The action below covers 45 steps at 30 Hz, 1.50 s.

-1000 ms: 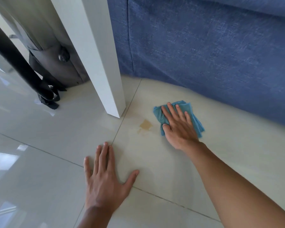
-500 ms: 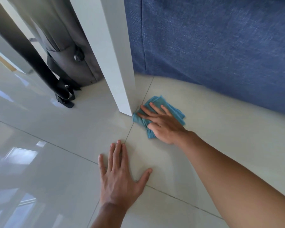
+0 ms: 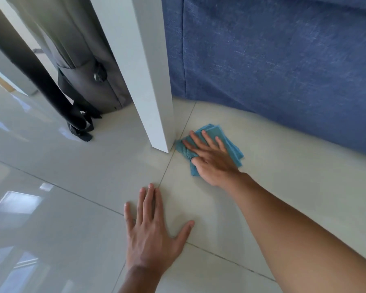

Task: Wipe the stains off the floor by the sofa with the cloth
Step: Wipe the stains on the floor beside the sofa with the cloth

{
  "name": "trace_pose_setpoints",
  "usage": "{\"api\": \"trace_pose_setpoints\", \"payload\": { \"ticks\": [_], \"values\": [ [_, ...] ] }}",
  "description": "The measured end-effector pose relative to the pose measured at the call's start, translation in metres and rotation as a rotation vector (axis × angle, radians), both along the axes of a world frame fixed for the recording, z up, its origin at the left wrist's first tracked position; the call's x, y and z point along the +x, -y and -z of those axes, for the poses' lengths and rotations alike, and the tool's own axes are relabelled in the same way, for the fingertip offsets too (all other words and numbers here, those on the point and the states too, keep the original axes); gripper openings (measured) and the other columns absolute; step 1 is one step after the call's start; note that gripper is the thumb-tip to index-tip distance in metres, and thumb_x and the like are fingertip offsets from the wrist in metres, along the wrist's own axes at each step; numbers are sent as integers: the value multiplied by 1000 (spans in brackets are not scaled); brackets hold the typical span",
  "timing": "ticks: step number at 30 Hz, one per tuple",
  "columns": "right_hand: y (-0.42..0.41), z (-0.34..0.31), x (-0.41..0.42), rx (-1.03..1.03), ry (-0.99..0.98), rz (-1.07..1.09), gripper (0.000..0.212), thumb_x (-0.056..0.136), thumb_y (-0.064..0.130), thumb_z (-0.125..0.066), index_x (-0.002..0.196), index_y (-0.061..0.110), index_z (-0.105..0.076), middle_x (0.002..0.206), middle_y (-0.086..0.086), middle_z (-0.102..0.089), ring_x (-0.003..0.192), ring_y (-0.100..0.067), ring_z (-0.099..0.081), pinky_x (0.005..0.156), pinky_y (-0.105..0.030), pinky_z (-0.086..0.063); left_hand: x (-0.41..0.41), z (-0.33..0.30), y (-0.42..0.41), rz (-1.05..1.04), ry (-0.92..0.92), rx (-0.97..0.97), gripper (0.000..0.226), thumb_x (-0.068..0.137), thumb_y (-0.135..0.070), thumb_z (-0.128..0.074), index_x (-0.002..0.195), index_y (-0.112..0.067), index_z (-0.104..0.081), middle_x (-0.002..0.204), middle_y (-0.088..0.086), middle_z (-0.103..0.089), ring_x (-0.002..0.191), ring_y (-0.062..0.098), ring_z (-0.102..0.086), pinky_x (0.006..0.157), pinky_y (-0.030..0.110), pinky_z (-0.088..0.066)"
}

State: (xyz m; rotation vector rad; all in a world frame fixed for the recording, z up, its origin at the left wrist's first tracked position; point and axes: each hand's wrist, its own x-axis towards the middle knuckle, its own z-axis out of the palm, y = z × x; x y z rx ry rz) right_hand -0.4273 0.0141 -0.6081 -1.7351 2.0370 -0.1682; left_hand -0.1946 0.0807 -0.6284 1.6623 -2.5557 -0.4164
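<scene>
A folded teal cloth (image 3: pixel 230 144) lies flat on the pale floor tiles (image 3: pixel 283 176), right beside the foot of a white table leg (image 3: pixel 154 115). My right hand (image 3: pixel 213 159) presses down on the cloth with fingers spread, the thumb tucked against its bunched left edge. The cloth touches the leg's base. My left hand (image 3: pixel 152 229) rests palm-down on the tile nearer to me, fingers apart, holding nothing. No brown stain shows; the spot under the cloth is hidden. The blue sofa (image 3: pixel 273 60) rises just behind the cloth.
A grey bag (image 3: pixel 89 66) leans behind the white leg, with black straps (image 3: pixel 80 125) trailing on the floor. A dark slanted pole (image 3: pixel 30 66) crosses at the left. Glossy tiles with window reflections spread to the left.
My right hand slid the cloth leftward over the brown stain, up against the white leg. The stain is no longer visible. My left hand stayed planted on the floor.
</scene>
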Motion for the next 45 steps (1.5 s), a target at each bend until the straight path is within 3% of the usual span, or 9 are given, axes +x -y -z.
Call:
{"api": "trace_pose_setpoints", "payload": {
  "ticks": [6,16,21,26,30,36,41,43,45],
  "values": [
    [-49,0,6,-29,7,-202,62,97,31,-30,155,48,-16,165,23,2,151,-3,12,122,-36,14,3,-1,-1,1,5,-9,112,78,-88,-33,156,-8,-25,166,4,-19,155,16,-5,123,54,-11],
    [-181,4,-36,43,-161,302,67,89,43,-20,153,48,1,163,21,12,153,-12,9,122,-41,7,0,-4,0,-1,-9,-9,112,77,-86,-40,155,-6,-28,165,6,-21,154,19,-8,123,54,-8],
    [-153,3,-9,-5,-124,87,65,92,44,-30,156,43,-17,166,19,0,154,-14,2,122,-43,2,-3,-4,-1,-5,-17,-15,113,75,-85,-43,153,-6,-31,165,7,-24,154,21,-13,121,57,-11],
    [-60,-3,29,-31,-35,-20,60,96,42,-27,156,44,-18,167,19,1,153,-10,10,122,-44,9,1,1,0,-5,-12,-37,112,74,-85,-44,153,-7,-31,164,6,-24,154,20,-13,122,54,-8],
    [-89,-6,34,-33,47,-109,59,97,39,-27,154,47,-19,165,23,2,152,-5,13,121,-37,15,1,3,-1,-1,-17,-40,112,73,-85,-45,153,-8,-29,164,7,-25,153,21,-15,122,55,-9],
    [-127,7,-49,28,-164,292,67,88,47,-10,156,46,-8,165,21,6,153,-10,9,123,-44,4,-1,-1,-2,-26,-12,-25,114,72,-88,-40,154,-10,-29,165,5,-23,154,19,-13,123,53,-6],
    [-185,7,-29,100,-252,626,71,87,47,-6,157,37,-2,166,10,4,155,-20,2,123,-49,-1,-1,-1,-3,-25,-10,-8,114,72,-88,-39,154,-9,-30,165,4,-24,153,20,-15,123,55,-8],
    [-180,5,-7,136,-213,626,72,85,48,-4,156,36,6,165,9,13,154,-23,9,121,-49,5,-2,-1,-5,-22,-10,-10,114,72,-87,-40,153,-8,-33,164,5,-25,153,22,-18,122,56,-9],
    [-148,1,6,91,-137,438,72,87,46,-8,158,35,-2,166,8,13,154,-26,10,120,-50,9,-2,-3,-8,-27,-25,-12,115,71,-87,-40,152,-7,-35,163,6,-28,151,23,-24,122,56,-11]
  ]
}}
